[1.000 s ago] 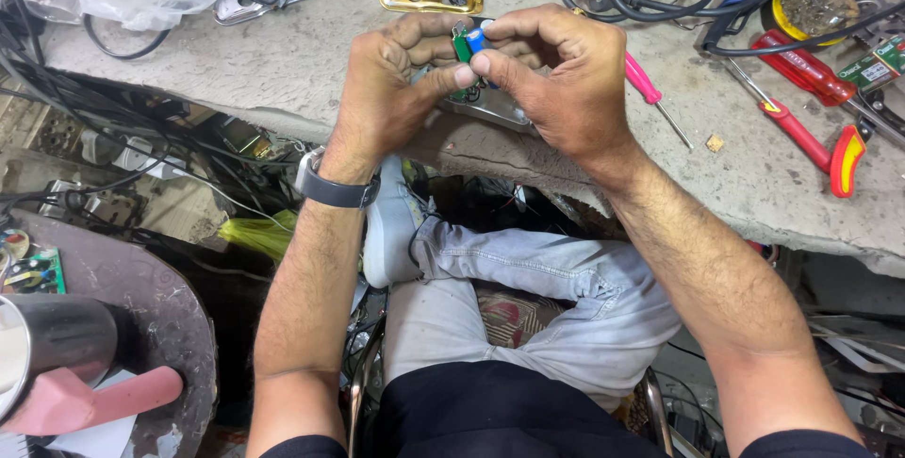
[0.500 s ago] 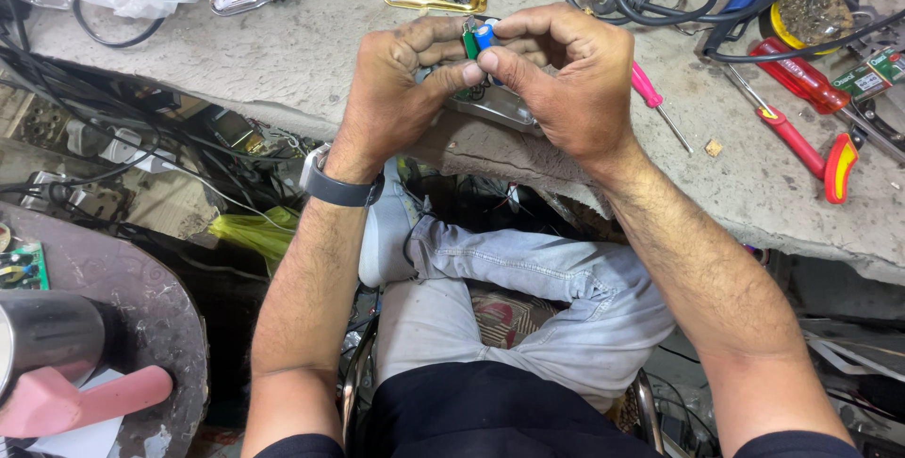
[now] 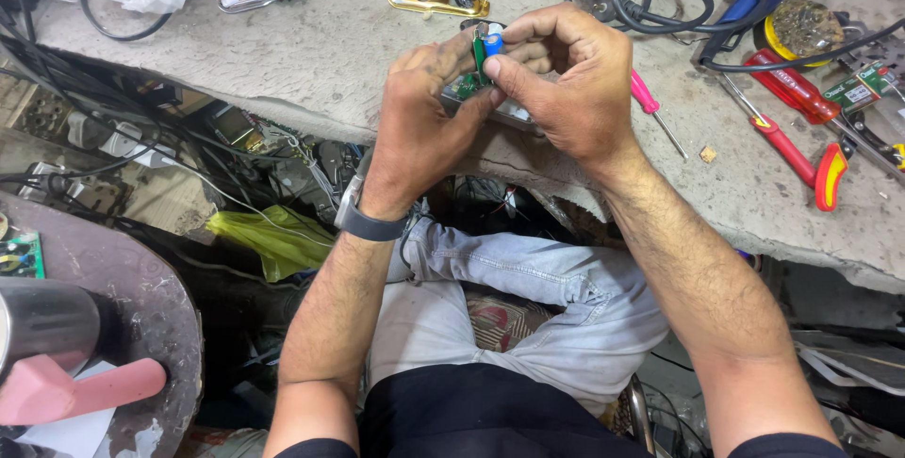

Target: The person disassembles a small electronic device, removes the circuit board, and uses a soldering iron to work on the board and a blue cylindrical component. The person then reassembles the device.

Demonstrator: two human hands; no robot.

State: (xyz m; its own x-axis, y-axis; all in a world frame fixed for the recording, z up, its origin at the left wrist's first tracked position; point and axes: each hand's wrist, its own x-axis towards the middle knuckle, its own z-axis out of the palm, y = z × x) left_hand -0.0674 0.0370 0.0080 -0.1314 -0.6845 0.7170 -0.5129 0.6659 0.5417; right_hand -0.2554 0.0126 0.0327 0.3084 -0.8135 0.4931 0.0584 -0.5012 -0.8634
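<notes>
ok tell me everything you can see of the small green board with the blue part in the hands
The small green circuit board is held edge-on and roughly upright above the concrete bench, so little of its face shows. A blue cylindrical part with a pale top sits at its upper end. The left hand grips it from the left, while the right hand pinches it at the blue part between thumb and fingers. More green shows lower down between the hands; its components are too small to tell.

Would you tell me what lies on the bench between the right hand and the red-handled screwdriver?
In the head view, a small pink-handled screwdriver lies between the right hand and the red-handled screwdriver.
</notes>
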